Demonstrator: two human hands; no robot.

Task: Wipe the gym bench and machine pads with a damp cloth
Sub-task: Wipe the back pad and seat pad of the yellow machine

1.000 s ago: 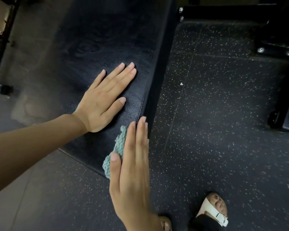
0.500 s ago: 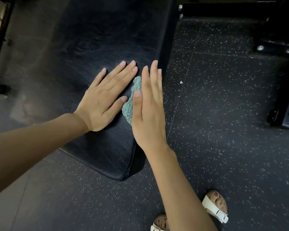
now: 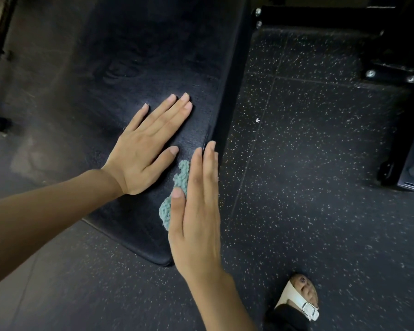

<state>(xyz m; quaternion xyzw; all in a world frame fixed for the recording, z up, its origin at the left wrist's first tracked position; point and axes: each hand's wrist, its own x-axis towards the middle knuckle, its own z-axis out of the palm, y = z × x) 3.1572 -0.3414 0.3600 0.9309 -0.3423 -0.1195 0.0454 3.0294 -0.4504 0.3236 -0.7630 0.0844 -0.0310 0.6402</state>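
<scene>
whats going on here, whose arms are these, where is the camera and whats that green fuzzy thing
There is no machine here. These are a person's two bare arms, seen from a wide-angle camera worn on their head, which looks forward and down.

The big dark surface is a padded gym bench. The left hand lies flat on top of it with straight fingers, probably to steady it. The right hand is also flat with straight fingers. It presses a teal fuzzy cloth against the pad near its right edge. Nothing is gripped: the cloth is just pinned under the hand for wiping.

Around the bench is a speckled rubber floor. The person's foot in a white sandal shows at the bottom right, and a black bolted metal frame at the top right.
</scene>
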